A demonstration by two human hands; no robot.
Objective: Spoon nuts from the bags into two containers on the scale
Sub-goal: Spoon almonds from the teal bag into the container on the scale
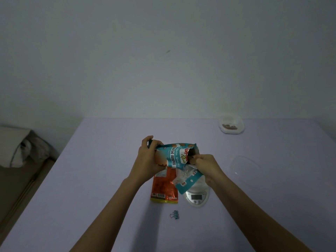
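A teal roasted-almonds bag (172, 155) is held sideways above the table, its open mouth to the right. My left hand (148, 159) grips its bottom end. My right hand (205, 165) is at the mouth, fingers pinched on something small and dark that I cannot make out. Under my right hand hangs a clear packet with a teal header (187, 179). An orange nut bag (164, 188) lies flat below the teal one. A small white scale (197, 196) sits right of it, partly hidden. A white container (231, 124) holding some nuts stands at the far right.
A clear plastic lid (244, 167) lies to the right of the scale. A small binder clip (175, 214) rests on the lilac table (91, 179) near me. A bed with bedding (20, 148) is beyond the table's left edge.
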